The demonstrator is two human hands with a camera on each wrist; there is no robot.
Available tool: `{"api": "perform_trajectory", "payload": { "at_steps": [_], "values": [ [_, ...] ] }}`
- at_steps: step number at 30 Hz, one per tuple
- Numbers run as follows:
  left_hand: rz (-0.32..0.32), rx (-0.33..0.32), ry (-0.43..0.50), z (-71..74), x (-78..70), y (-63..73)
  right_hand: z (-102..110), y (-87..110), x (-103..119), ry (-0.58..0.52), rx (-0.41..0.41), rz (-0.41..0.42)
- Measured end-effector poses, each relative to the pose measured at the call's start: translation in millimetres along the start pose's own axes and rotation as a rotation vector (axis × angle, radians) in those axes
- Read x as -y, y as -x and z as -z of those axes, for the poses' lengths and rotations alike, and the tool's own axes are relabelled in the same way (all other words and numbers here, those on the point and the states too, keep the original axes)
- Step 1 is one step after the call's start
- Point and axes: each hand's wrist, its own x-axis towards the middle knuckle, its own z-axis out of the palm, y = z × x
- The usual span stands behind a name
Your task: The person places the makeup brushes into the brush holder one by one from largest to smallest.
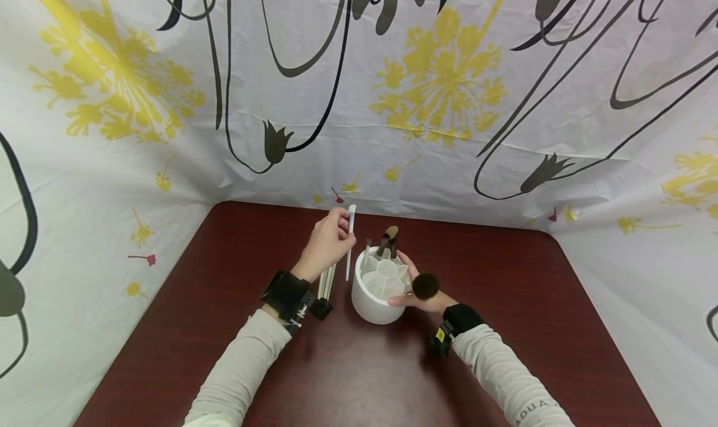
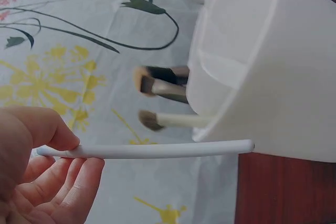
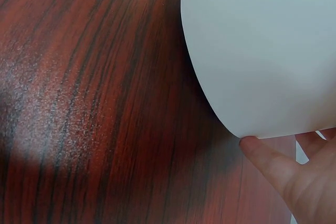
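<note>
My left hand (image 1: 330,239) pinches a slim white makeup brush (image 1: 351,221) between thumb and fingers, upright beside a white round brush holder (image 1: 373,307). In the left wrist view, the white handle (image 2: 168,150) points towards the holder's outer wall. My right hand (image 1: 417,293) grips the holder's right side, thumb near the rim; the right wrist view has its thumb (image 3: 265,158) along the holder's lower edge. Petal-shaped compartments divide the holder. Several brushes (image 1: 391,234) stand in its far part, and a big dark round brush head (image 1: 425,286) overlaps the right hand.
Light-handled brushes (image 1: 327,282) lie on the table left of the holder, partly behind the left wrist, with a dark head (image 1: 321,308) at the near end. The dark red table (image 1: 348,377) backs onto a patterned white cloth (image 1: 336,103).
</note>
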Motion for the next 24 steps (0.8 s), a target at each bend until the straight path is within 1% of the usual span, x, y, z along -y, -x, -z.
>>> {"api": "perform_trajectory", "payload": {
  "at_steps": [5, 7, 14, 20, 24],
  "values": [
    [-0.035, 0.003, 0.014, 0.3, -10.7, -0.6, 0, 1.0, 3, 0.003, 0.011, -0.003],
    [-0.038, 0.003, 0.015, -0.5, -13.0, -0.8, 0, 1.1, 4, 0.013, 0.007, -0.006],
    [-0.046, 0.005, 0.023, -2.9, -19.9, -1.4, 0, 1.1, 3, -0.007, 0.006, -0.010],
    [-0.059, -0.012, 0.024, -6.2, -20.3, -3.9, 1, 1.0, 1, -0.027, 0.018, -0.027],
    [-0.057, -0.021, 0.040, -8.7, -19.1, -4.4, 0, 3.6, 8, -0.044, 0.025, -0.029]
  ]
}}
